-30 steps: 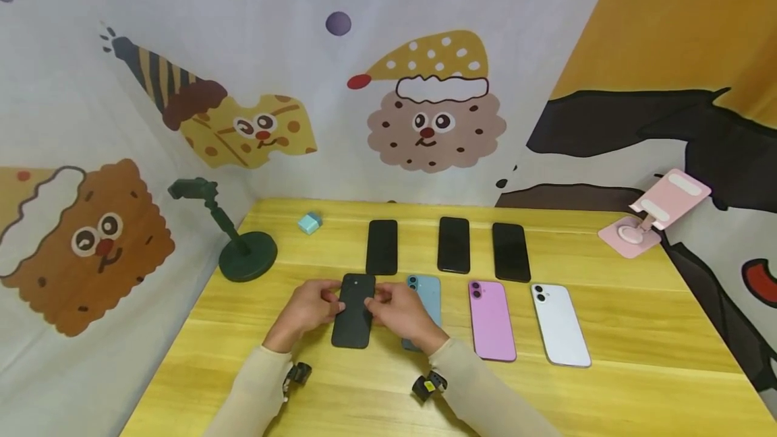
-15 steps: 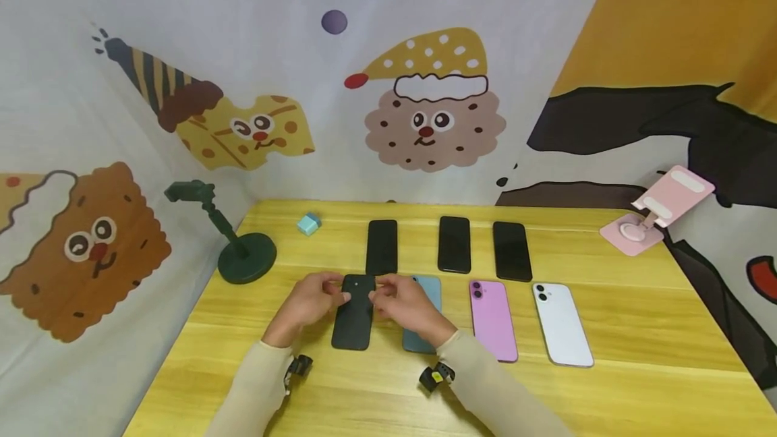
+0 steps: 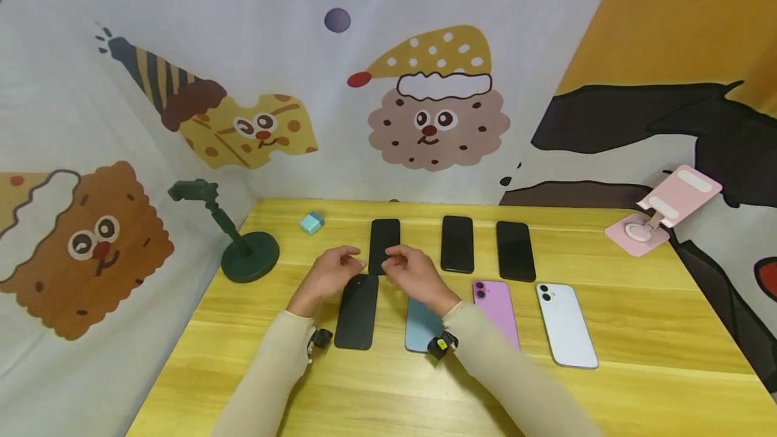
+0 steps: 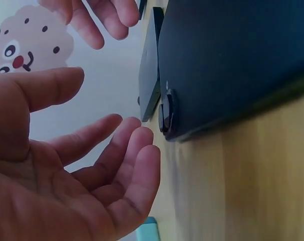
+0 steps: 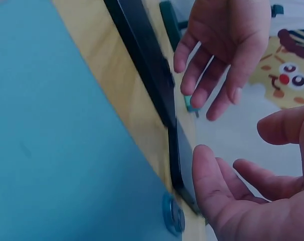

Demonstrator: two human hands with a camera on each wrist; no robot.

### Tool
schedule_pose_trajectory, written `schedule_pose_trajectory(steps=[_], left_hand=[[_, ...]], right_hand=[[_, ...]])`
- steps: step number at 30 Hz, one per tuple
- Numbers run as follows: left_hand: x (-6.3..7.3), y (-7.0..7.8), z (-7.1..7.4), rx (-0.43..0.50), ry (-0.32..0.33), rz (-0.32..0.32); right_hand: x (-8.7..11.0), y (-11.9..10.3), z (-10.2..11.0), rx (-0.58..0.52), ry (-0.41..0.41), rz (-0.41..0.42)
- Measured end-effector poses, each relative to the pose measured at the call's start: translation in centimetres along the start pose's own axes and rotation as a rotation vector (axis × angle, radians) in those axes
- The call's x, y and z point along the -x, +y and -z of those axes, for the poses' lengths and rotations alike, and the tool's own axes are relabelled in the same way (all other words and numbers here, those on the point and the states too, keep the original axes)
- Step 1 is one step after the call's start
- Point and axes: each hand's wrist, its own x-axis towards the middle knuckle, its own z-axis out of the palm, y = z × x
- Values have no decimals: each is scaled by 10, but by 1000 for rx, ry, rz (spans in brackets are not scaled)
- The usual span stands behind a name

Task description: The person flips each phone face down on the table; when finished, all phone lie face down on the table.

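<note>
Both hands hang in the air with bent, separated fingers and nothing between them. My left hand (image 3: 330,276) is over the top left corner of a black phone (image 3: 356,314) that lies back up on the table. The right hand (image 3: 417,276) is above and right of that phone, partly in front of a blue phone (image 3: 423,330) and a black screen-up phone (image 3: 384,238) behind. In the left wrist view, my left hand (image 4: 99,196) is clear of the black phone (image 4: 232,65). The right wrist view shows a gap between my right hand (image 5: 260,188) and the blue phone (image 5: 66,135).
A pink phone (image 3: 493,305) and a white phone (image 3: 566,326) lie to the right. Two dark phones (image 3: 458,243) (image 3: 515,251) lie behind them. A green stand (image 3: 249,256), a small light-blue block (image 3: 312,222) and a pink phone stand (image 3: 643,233) are near the edges.
Both hands have let go of the black phone's top edges and lifted away, toward the back of the table. The phone stays about where it lay.
</note>
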Motion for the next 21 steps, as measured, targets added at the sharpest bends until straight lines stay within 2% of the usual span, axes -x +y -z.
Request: schedule_pose_trajectory(steps=[8,18,21], left_hand=[[-20,2,-3,67,-18,38],[-38,6,-11,258,-40,47],[-42,6,-14,315,-53,65]], right_hand=[[-25,4,14,25,50,-50],[-44,17,18,-11,129,-82],[-45,21,19,-55,120,-99]])
